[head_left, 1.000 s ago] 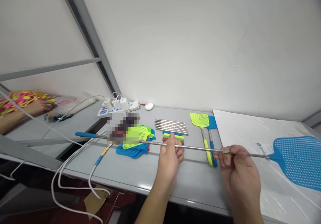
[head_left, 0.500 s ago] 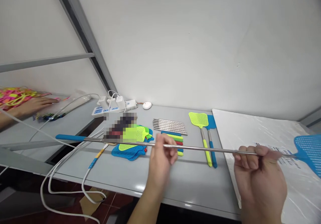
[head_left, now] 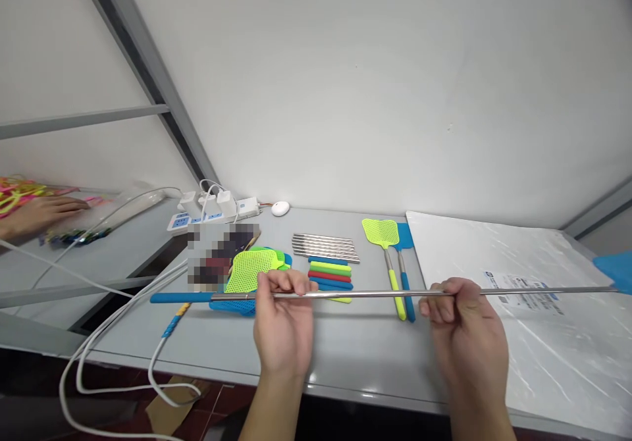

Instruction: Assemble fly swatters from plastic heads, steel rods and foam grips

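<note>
A fly swatter (head_left: 365,293) with a long extended metal rod lies level across both hands, above the table. Its blue grip points left and its blue head is cut off by the right edge. My left hand (head_left: 284,316) is closed around the rod near the grip. Farther right, my right hand (head_left: 467,322) pinches the same rod. Below and behind my left hand are several loose swatter heads (head_left: 251,270) in yellow-green, green and blue. Several coloured grips (head_left: 330,275) and several metal rods (head_left: 326,248) lie beyond the hands. Two whole swatters (head_left: 390,263), yellow-green and blue, lie side by side.
A white plastic package (head_left: 533,362) covers the table's right part. At the back left stand a power strip (head_left: 212,214) with chargers and a white mouse-like object (head_left: 280,208). White cables (head_left: 103,336) hang over the front edge. Another person's hand (head_left: 49,212) rests at far left.
My left hand has moved left along the rod and closed on it near the grip. My right hand has moved left along the rod, away from the blue head. The view has shifted slightly.
</note>
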A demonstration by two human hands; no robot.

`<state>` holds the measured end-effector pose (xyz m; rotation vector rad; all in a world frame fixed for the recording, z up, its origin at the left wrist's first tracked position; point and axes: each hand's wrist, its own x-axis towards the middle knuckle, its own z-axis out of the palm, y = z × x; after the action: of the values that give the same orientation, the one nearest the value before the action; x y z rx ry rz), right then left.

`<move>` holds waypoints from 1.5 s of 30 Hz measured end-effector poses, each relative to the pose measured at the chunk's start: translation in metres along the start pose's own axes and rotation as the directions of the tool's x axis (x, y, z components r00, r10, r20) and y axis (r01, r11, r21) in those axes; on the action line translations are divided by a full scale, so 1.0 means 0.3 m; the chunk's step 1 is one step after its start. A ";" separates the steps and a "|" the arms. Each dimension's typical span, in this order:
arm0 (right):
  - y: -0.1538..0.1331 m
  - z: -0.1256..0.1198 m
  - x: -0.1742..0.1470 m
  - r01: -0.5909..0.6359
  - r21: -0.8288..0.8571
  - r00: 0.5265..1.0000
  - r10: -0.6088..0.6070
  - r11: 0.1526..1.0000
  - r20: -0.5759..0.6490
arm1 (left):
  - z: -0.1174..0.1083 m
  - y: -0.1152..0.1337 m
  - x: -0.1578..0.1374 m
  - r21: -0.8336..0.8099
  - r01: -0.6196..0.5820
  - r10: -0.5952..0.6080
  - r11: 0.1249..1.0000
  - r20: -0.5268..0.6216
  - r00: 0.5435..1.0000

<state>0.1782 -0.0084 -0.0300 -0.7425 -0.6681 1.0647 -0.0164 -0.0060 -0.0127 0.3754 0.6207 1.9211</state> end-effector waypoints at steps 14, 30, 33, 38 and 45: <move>-0.086 -0.090 0.053 0.128 0.049 0.971 -0.115 0.991 -0.207 | -0.053 0.117 0.051 -0.311 -0.042 0.008 0.950 -0.109 0.994; 0.044 0.021 -0.069 -0.131 -0.098 0.991 0.134 0.987 0.027 | 0.084 -0.042 -0.062 -0.295 0.148 -0.173 0.944 -0.061 0.983; 0.017 0.006 -0.044 -0.139 -0.044 0.986 0.142 0.989 0.087 | 0.057 -0.008 -0.035 -0.339 0.166 -0.178 0.926 -0.003 0.984; -0.064 -0.094 0.045 0.035 0.144 0.979 -0.006 0.989 -0.202 | -0.038 0.102 0.050 -0.357 0.121 -0.114 0.926 0.042 0.993; -0.019 -0.019 0.026 0.200 -0.051 0.897 -0.204 0.978 -0.391 | -0.034 0.093 0.038 -0.350 -0.006 0.001 0.937 -0.015 1.000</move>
<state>0.1884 -0.0041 -0.0278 -0.8469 -0.3906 0.6916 -0.0474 -0.0073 -0.0051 0.1344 0.2751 1.9915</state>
